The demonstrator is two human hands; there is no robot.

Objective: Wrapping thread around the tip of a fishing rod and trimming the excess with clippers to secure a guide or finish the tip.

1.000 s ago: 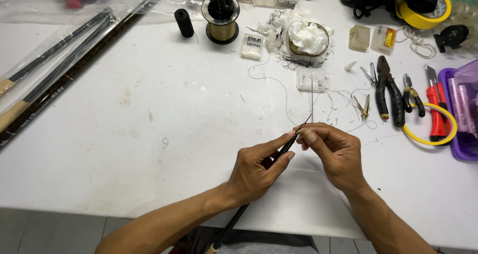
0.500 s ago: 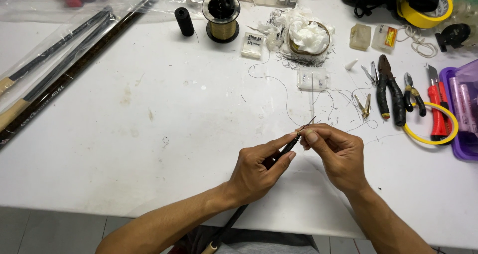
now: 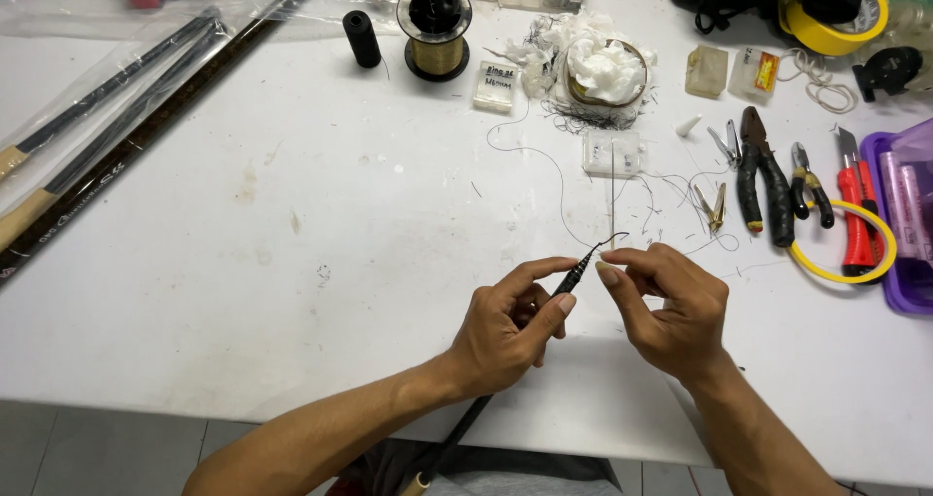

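1. The thin dark rod (image 3: 573, 280) runs up from below the table edge near my lap to its tip, which sits over the white table (image 3: 292, 263) in front of me, between my two hands
2. My left hand (image 3: 510, 326) is closed around the rod just below its tip, thumb and forefinger pinched on it, the other fingers curled under
3. My right hand (image 3: 671, 311) is just beside the tip, thumb and forefinger pressed together on a fine thread (image 3: 612, 200) right at the rod's end; the thread is so thin I can only just make it out
4. That thread rises straight up from the tip toward a small clear plastic box (image 3: 612, 152) lying flat on the table
5. More loose thread curls across the table beyond my hands, leading back toward a heap of white wadding (image 3: 603, 64)
6. To the right lie black-handled pliers (image 3: 763, 180), smaller cutters (image 3: 809, 185), a red utility knife (image 3: 855, 214) and a yellow ring (image 3: 841, 253), with a purple tray (image 3: 899, 287) at the edge of the table
7. At the far side stand a spool of golden line (image 3: 434, 44) and a small black cylinder (image 3: 362, 37), well apart from my hands
8. Long dark rods in a clear plastic sleeve (image 3: 107, 117) lie slantwise on the left of the table
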